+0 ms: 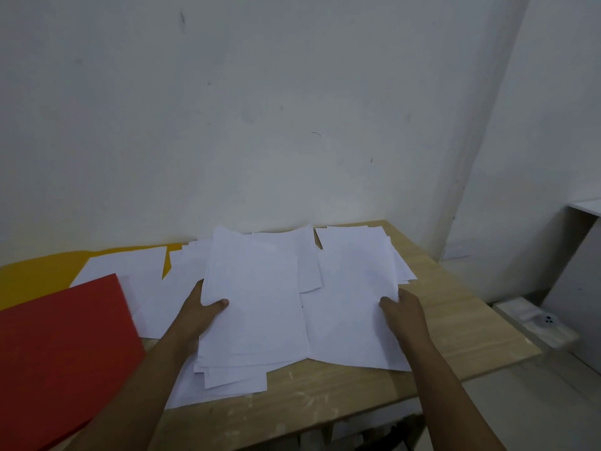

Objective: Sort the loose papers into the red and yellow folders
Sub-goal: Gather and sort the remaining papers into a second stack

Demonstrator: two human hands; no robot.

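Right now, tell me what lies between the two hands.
Head view: only overlapping white papers lie between the left hand and right hand, and each hand grips some.

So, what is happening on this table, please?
A person is sorting loose white papers on a wooden table. The left hand grips a stack of papers by its left edge, and the right hand pinches another sheet. The red folder and yellow folder lie at the left.
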